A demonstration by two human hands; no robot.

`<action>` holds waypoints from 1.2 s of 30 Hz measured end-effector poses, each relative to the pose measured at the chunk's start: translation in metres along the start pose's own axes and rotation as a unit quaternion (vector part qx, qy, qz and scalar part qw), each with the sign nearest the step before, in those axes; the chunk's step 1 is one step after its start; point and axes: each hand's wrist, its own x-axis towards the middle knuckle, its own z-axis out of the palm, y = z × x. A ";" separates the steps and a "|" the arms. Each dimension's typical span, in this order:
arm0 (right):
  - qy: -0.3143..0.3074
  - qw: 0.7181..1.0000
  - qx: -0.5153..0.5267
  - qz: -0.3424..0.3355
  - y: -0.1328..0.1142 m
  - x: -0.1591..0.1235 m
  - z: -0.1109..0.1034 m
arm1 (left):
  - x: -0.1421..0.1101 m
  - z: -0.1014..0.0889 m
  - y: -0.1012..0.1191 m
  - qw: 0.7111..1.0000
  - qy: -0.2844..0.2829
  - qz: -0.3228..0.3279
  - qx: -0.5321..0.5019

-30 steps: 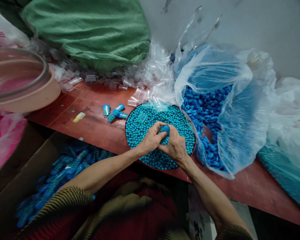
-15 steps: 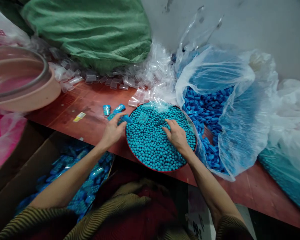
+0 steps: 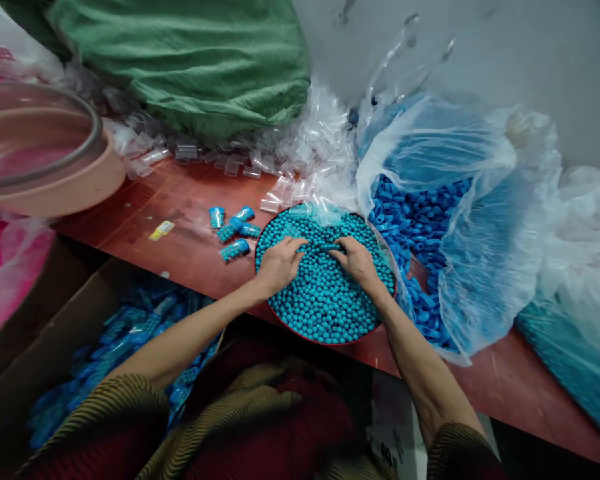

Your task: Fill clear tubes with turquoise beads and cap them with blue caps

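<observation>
A round red-rimmed bowl holds a heap of turquoise beads. My left hand is over its left half, fingers curled just in front of a clear plastic tube lying on the beads. Whether those fingers grip anything is hidden. In the bowl's right half, my right hand pinches a small tube that looks turquoise, level with the bead surface. Left of the bowl lie several bead-filled tubes with blue caps, apart from both hands.
Loose clear tubes are heaped behind the bowl, below a green sack. An open plastic bag of blue caps stands at right. A pink basin sits at left, and a box of filled tubes is below the table.
My left hand has let go of a blue-capped tube beside the others on the table and moved right, over the beads. My right hand stays in the bowl with its tube.
</observation>
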 end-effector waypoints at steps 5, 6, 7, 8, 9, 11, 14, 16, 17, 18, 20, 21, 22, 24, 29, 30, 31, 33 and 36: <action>0.015 0.984 0.175 0.017 -0.003 -0.008 -0.014 | 0.025 0.034 0.025 0.995 -0.089 0.001 -0.042; 0.019 0.977 0.212 0.030 -0.006 -0.010 -0.016 | 0.030 0.038 0.025 0.992 -0.103 -0.006 -0.074; 0.026 0.968 0.244 0.043 -0.008 -0.011 -0.016 | 0.034 0.041 0.025 0.986 -0.119 -0.021 -0.111; 0.033 0.961 0.270 0.054 -0.010 -0.013 -0.017 | 0.036 0.043 0.025 0.977 -0.139 -0.046 -0.153; 0.035 0.955 0.289 0.060 -0.011 -0.015 -0.016 | 0.037 0.044 0.024 0.963 -0.163 -0.078 -0.197; 0.021 0.947 0.315 0.055 -0.012 -0.017 -0.015 | 0.035 0.043 0.023 0.923 -0.212 -0.140 -0.290; -0.033 0.938 0.342 0.040 -0.009 -0.019 -0.013 | 0.029 0.039 0.022 0.867 -0.249 -0.176 -0.395; -0.070 0.930 0.359 0.040 -0.005 -0.020 -0.013 | 0.026 0.037 0.021 0.857 -0.254 -0.171 -0.415; -0.088 0.926 0.366 0.041 -0.003 -0.022 -0.014 | 0.025 0.037 0.020 0.857 -0.257 -0.169 -0.414; -0.104 0.922 0.371 0.042 -0.002 -0.023 -0.016 | 0.024 0.037 0.020 0.858 -0.257 -0.168 -0.412; -0.126 0.919 0.373 0.033 0.001 -0.029 -0.020 | 0.023 0.039 0.019 0.860 -0.251 -0.172 -0.410; -0.130 0.920 0.368 0.024 0.002 -0.032 -0.022 | 0.023 0.039 0.019 0.859 -0.246 -0.178 -0.412; -0.125 0.924 0.360 0.018 0.003 -0.035 -0.025 | 0.023 0.040 0.019 0.858 -0.241 -0.183 -0.416; -0.106 0.931 0.350 0.015 0.003 -0.038 -0.027 | 0.023 0.041 0.020 0.851 -0.234 -0.189 -0.430; -0.101 0.908 0.406 0.034 -0.001 -0.038 -0.019 | 0.021 0.043 0.020 0.826 -0.246 -0.189 -0.470; -0.101 0.902 0.417 0.042 -0.002 -0.038 -0.017 | 0.021 0.043 0.020 0.821 -0.252 -0.191 -0.475; -0.100 0.898 0.425 0.050 -0.004 -0.038 -0.016 | 0.020 0.042 0.020 0.817 -0.256 -0.193 -0.479; -0.100 0.897 0.426 0.061 -0.006 -0.038 -0.016 | 0.019 0.041 0.020 0.814 -0.261 -0.192 -0.482; -0.123 0.909 0.396 0.046 -0.007 -0.039 -0.026 | 0.018 0.038 0.020 0.818 -0.272 -0.182 -0.473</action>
